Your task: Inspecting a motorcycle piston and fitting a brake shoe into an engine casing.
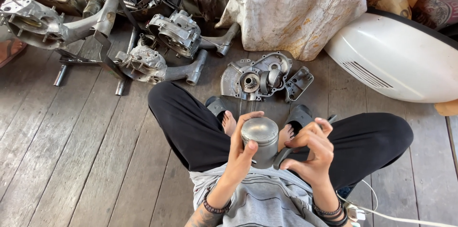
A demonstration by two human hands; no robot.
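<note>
Two hands: both raised over the lap of a person sitting cross-legged on the floor (71,160) of grey wooden planks.
One piston: a grey metal piston (260,142), crown up, held in front of the chest between both hands.
Left hand: the left hand (241,148) is clamped on the piston, thumb on the near side below the crown, fingers curled round the far rim.
Right hand: the right hand (311,149) is closed round a dark curved part (282,156) that lies against the piston's right side; the fingers are bent inward and the fingertips are close together.
Three casings with arms: grey engine casings (179,33) lie on the floor beyond the left knee, each with a long tube arm.
One open case half: a flat engine cover (255,79) with a gear in it lies just beyond the feet, with one small cover plate (299,83) touching its right edge.
One white body panel: a curved panel (396,60) with slots, at the right.
One wrapped bundle: a large bundle (296,7) in stained white wrap, behind the case half.
Two wrists: beaded bands on each.
</note>
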